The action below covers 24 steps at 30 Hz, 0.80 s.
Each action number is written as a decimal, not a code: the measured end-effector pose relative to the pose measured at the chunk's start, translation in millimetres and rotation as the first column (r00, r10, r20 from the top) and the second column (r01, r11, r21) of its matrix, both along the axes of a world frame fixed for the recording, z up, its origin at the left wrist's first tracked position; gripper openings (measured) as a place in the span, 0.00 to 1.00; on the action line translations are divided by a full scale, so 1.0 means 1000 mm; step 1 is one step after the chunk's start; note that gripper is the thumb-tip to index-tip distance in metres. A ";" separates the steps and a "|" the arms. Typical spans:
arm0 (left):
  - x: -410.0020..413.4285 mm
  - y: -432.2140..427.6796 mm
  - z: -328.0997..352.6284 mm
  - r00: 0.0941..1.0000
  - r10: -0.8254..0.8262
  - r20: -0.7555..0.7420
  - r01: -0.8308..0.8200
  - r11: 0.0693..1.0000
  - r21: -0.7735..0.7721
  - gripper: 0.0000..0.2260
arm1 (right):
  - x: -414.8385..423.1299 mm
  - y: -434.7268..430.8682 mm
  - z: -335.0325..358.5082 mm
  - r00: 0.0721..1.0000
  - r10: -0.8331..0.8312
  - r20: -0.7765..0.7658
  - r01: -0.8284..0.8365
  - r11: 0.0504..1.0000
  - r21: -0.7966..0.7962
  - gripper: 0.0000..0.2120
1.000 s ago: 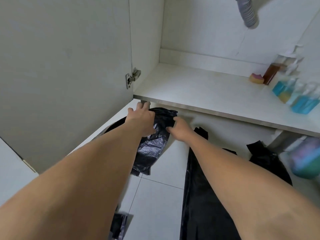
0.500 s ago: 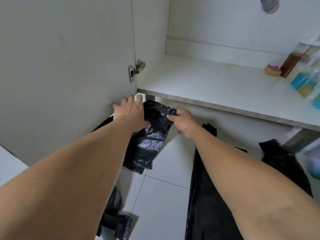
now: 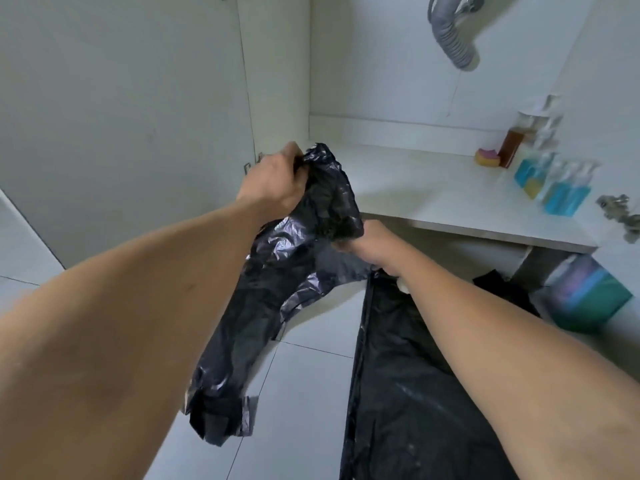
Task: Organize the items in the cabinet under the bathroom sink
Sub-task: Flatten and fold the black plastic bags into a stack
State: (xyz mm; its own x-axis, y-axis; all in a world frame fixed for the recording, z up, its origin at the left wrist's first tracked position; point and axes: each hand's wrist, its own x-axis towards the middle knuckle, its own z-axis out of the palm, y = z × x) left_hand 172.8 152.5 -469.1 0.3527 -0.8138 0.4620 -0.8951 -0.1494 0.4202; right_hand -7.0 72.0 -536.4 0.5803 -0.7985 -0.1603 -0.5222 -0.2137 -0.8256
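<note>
A crumpled black plastic bag (image 3: 277, 292) hangs in the air in front of the open cabinet, its lower end trailing toward the floor tiles. My left hand (image 3: 273, 183) grips its top edge, level with the cabinet floor's front left corner. My right hand (image 3: 372, 245) holds the bag lower and to the right, just below the cabinet floor (image 3: 433, 188). A second black bag (image 3: 415, 393) lies spread flat on the tiles under my right forearm.
Several blue and amber pump bottles (image 3: 550, 178) and a pink sponge (image 3: 487, 156) stand at the cabinet's right back. A grey corrugated drain hose (image 3: 453, 39) hangs from above. The white cabinet door (image 3: 121, 116) stands open at left. A teal package (image 3: 588, 296) lies on the floor at right.
Both hands have lifted the black bag off the floor, up to the level of the cabinet floor. My left hand rose higher than the right, and the bag now hangs stretched out.
</note>
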 end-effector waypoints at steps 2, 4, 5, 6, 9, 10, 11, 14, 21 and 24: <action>-0.015 0.002 0.018 0.997 -0.003 -0.072 -0.007 0.991 -0.136 0.11 | -0.019 0.005 0.003 0.998 -0.057 -0.017 0.057 0.998 0.012 0.13; -0.030 0.002 0.034 0.991 0.002 -0.136 -0.036 0.968 -0.250 0.11 | -0.040 0.004 0.008 0.991 -0.116 -0.064 0.115 0.993 -0.013 0.12; -0.036 0.001 0.040 0.987 0.001 -0.159 -0.048 0.956 -0.290 0.11 | -0.051 0.000 0.012 0.984 -0.162 -0.072 0.161 0.987 -0.025 0.10; -0.043 0.000 0.045 0.983 0.005 -0.185 -0.063 0.949 -0.310 0.10 | -0.063 -0.005 0.017 0.974 -0.222 -0.053 0.221 0.975 -0.025 0.08; -0.060 -0.001 0.057 0.969 0.087 -0.233 -0.146 0.958 -0.247 0.13 | -0.102 -0.021 0.047 0.923 -0.380 0.063 0.380 0.925 0.015 0.10; -0.064 -0.002 0.059 0.969 0.151 -0.197 -0.189 0.963 -0.192 0.14 | -0.114 -0.025 0.060 0.906 -0.410 0.105 0.409 0.912 0.033 0.12; -0.067 -0.003 0.060 0.967 0.193 -0.165 -0.217 0.965 -0.145 0.15 | -0.127 -0.028 0.073 0.892 -0.431 0.136 0.429 0.902 0.046 0.14; -0.079 -0.013 0.061 0.927 0.145 -0.346 -0.170 0.984 -0.044 0.11 | -0.161 -0.038 0.106 0.884 -0.453 0.117 0.455 0.890 0.008 0.14; -0.142 -0.028 0.054 0.611 0.042 -0.791 0.205 0.956 0.209 0.10 | -0.209 -0.043 0.135 0.849 -0.516 0.116 0.512 0.857 0.067 0.12; -0.160 -0.040 0.054 0.551 -0.003 -0.835 0.273 0.946 0.177 0.09 | -0.217 -0.049 0.137 0.811 -0.546 0.208 0.540 0.837 0.089 0.09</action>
State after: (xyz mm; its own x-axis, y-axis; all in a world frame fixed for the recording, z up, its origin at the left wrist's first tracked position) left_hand 12.5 112.6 -415.4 0.3363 -0.9208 -0.1973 -0.2024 -0.2753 0.9398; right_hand -224.3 22.7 -399.7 0.0750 -0.9915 -0.1067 -0.3550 0.0734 -0.9320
